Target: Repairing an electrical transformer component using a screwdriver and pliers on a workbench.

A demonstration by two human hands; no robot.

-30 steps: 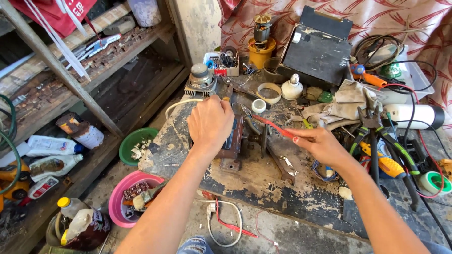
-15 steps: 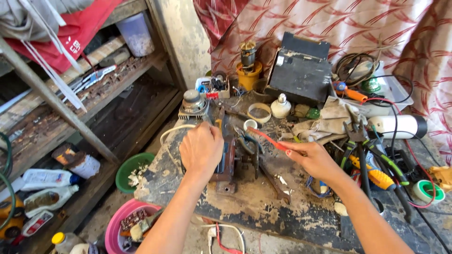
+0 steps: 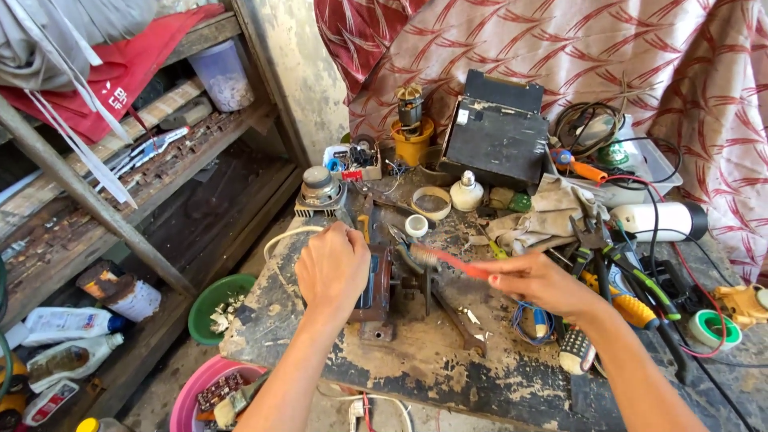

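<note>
Two hands at work on a cluttered tabletop. Left hand closed over a small rusty motor near the front edge. Right hand pinches a red toothbrush, bristles just beside the motor.

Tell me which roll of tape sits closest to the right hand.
The small white tape roll, just beyond the red toothbrush that the right hand holds. The wide beige roll lies farther back; the green roll is at the table's right edge.
</note>
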